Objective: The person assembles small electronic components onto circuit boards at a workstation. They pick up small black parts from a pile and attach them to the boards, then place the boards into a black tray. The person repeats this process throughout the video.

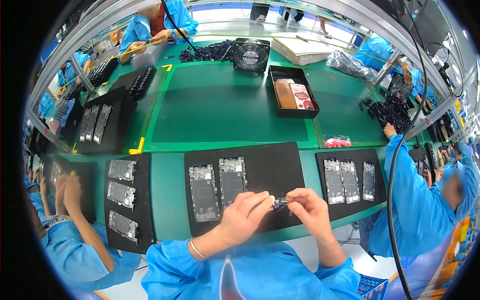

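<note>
Above the right half of a black mat [270, 165], my left hand [246, 212] and my right hand [311, 210] meet at a small dark electronic part [280, 203]. The fingertips of both hands pinch it from either side; its exact kind is too small to make out. Two grey phone frames with exposed circuit boards lie on the mat, left of the part. The outer phone frame [204, 195] shows whole. My left hand partly covers the lower end of the inner phone frame [232, 177].
Left and right lie black mats with phone frames [121, 194] [349, 182]. Beyond are a black box [295, 112] holding a brown object, a fan [251, 55], a foam stack [300, 47] and dark part piles [207, 51]. Co-workers [415, 200] sit on both sides. A black cable [392, 200] hangs at right.
</note>
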Tool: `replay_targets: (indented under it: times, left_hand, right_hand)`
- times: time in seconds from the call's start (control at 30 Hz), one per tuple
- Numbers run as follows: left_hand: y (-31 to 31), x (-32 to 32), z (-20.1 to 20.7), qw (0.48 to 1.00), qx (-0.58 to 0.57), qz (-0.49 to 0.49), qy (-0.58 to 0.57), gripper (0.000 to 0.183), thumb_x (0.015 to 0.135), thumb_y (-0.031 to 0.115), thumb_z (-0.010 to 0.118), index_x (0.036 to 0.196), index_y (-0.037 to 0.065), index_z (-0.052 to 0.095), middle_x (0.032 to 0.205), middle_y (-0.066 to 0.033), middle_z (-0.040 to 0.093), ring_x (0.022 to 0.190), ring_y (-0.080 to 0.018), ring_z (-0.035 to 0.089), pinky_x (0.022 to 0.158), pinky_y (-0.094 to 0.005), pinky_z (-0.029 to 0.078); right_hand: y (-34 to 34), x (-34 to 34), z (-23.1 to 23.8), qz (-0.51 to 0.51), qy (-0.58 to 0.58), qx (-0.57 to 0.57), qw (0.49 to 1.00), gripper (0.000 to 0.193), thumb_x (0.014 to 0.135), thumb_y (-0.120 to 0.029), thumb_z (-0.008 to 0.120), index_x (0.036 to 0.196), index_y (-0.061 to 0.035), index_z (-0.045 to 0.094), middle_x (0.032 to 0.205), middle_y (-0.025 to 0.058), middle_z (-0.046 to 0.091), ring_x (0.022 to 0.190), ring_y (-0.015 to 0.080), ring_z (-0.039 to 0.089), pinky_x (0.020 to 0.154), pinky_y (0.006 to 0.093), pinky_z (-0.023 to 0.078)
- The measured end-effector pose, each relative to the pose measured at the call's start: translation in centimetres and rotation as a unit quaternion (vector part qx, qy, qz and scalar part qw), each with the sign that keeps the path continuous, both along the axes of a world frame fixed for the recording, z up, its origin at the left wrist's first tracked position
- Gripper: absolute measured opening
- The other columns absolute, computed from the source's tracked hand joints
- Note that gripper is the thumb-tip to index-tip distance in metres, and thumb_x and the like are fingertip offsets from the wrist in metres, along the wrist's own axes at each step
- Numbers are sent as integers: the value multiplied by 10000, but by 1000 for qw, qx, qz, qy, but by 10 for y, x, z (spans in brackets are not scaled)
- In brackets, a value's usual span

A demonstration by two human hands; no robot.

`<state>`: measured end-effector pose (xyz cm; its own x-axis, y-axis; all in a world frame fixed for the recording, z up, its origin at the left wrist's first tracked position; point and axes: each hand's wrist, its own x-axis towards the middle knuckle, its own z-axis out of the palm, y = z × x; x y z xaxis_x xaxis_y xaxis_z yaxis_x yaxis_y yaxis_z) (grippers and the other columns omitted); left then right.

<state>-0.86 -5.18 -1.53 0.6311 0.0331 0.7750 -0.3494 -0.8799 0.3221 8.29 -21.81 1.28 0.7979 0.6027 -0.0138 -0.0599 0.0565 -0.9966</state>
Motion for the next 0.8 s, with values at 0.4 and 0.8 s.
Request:
replay_targets:
  times: [0.4,0.8]
  left_hand:
    - [12,27,5,990,-99,-79,70,504,659,106,783,1105,55,553,1053,-126,574,900,-299,594,728,-353,528]
    - [81,65,-1,901,46,121,415,768,624,275,814,1246,-1,458,1242,-158,471,1190,-341,400,997,-428,373]
  right_hand:
    - [13,49,-16,87,-14,-45,995,99,881,-57,571,962,1,576,842,20,607,760,67,584,682,221,473]
    - [15,61,-47,-75,-23,-3,997,92,938,-120,514,932,-29,527,765,27,573,685,94,564,653,228,458]
